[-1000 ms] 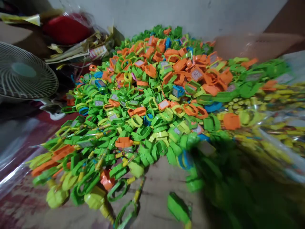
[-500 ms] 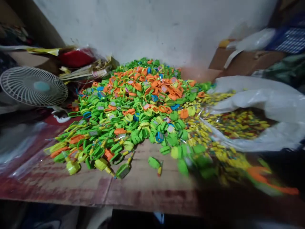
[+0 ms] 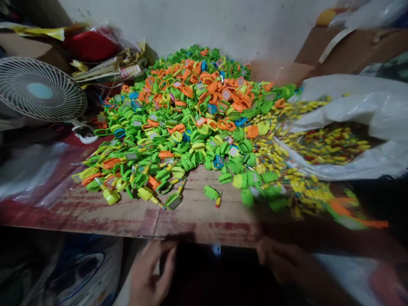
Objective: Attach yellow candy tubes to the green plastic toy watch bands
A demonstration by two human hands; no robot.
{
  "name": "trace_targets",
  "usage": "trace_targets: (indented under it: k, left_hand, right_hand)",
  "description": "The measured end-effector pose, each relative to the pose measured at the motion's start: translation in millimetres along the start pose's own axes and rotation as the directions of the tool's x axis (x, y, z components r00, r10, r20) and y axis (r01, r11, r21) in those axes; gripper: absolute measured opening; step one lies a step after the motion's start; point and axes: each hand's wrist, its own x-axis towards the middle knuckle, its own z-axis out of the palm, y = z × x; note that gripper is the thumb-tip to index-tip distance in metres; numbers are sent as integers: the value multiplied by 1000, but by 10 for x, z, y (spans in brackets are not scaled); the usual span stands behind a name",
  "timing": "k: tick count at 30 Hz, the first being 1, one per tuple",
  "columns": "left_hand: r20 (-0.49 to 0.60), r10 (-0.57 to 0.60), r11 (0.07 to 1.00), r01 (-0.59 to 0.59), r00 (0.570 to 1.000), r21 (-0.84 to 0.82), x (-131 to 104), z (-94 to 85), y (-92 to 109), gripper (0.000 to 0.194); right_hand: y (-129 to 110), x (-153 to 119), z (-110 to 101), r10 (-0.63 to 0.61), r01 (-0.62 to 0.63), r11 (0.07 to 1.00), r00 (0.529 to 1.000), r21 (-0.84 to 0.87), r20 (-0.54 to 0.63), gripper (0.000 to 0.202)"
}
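Observation:
At the near edge of the cardboard-covered table (image 3: 191, 216), my left hand (image 3: 153, 267) is low in the view, its fingers bent and blurred, with nothing visible in them. My right hand (image 3: 280, 259) lies in shadow by the same edge, too dark and smeared to show its fingers clearly. A large heap of green, orange, yellow and blue plastic watch-like pieces (image 3: 188, 114) covers the table. One green piece (image 3: 210, 192) with a small yellow-and-red stick (image 3: 218, 199) lies apart in front. Many small yellow sticks (image 3: 277, 157) are spread at the right.
A white sack (image 3: 382, 123) holding yellow sticks lies open at the right. A fan (image 3: 41, 90) stands at the left beside plastic sheeting (image 3: 32, 170). A cardboard box (image 3: 360, 51) is at the back right, and a wall (image 3: 197, 21) is behind.
The view has tilted down, so the table and heap appear higher. Both my hands have come into view at the near edge. The heap looks the same.

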Motion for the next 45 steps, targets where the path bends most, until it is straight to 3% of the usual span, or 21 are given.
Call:
trace_targets:
  k: [2, 4, 7, 10, 13, 16, 20, 23, 26, 28, 32, 38, 41, 45]
  left_hand:
    - [132, 153, 987, -145, 979, -65, 381, 204, 220, 19]
    - [193, 208, 978, -200, 959, -64, 749, 440, 333, 32]
    - [276, 199, 974, -222, 940, 51, 1157, 733, 322, 57]
    - [405, 193, 961, -254, 894, 104, 1338, 904, 205, 46]
    - [419, 235, 963, -268, 877, 22, 1364, 989, 120, 22]
    - [325, 232, 973, -216, 917, -85, 1324, 1019, 122, 15]
    - [257, 47, 947, 39, 965, -320, 1236, 977, 243, 10]
    - [341, -94, 830, 263, 935, -491, 1197, 937, 376, 13]
    - [392, -171, 792, 363, 904, -491, 1206, 940, 471, 18]
    - [380, -200, 805, 372, 903, -462, 1225, 957, 495, 19]
    - [394, -130, 819, 322, 910, -474, 1231, 953, 485, 22]
    - [571, -115, 789, 424, 813, -445, 1172, 869, 497, 24]
    - [580, -118, 757, 451, 806, -473, 1158, 854, 507, 25]
    - [558, -69, 775, 396, 827, -493, 1140, 844, 502, 24]
  right_hand:
    - [-116, 310, 122, -38, 38, 999, 999, 7, -7, 38]
    - [-254, 586, 226, -78, 80, 996, 995, 31, -65, 39]
    - [-386, 855, 316, -100, 108, 992, 987, 58, -126, 35]
    - [-384, 1010, 351, 34, -10, 986, 989, 167, -142, 32]
    - [-338, 1156, 379, 170, -118, 946, 974, 303, -152, 39]
    - [-322, 1272, 396, 171, -85, 900, 971, 428, -167, 47]
    - [-345, 1297, 378, 99, 29, 864, 969, 503, -227, 48]
    - [-352, 1261, 365, 23, 113, 887, 957, 447, -288, 46]
    - [-324, 1234, 378, -52, 162, 926, 950, 342, -309, 42]
    - [-305, 1220, 391, -76, 174, 940, 945, 292, -318, 40]
    - [-313, 1185, 382, -102, 203, 919, 950, 339, -294, 37]
    - [-297, 1187, 303, -234, 276, 938, 950, 208, -207, 31]
    - [-302, 1187, 270, -280, 302, 938, 950, 169, -142, 29]
    - [-394, 1171, 223, -371, 378, 923, 923, 72, -100, 25]
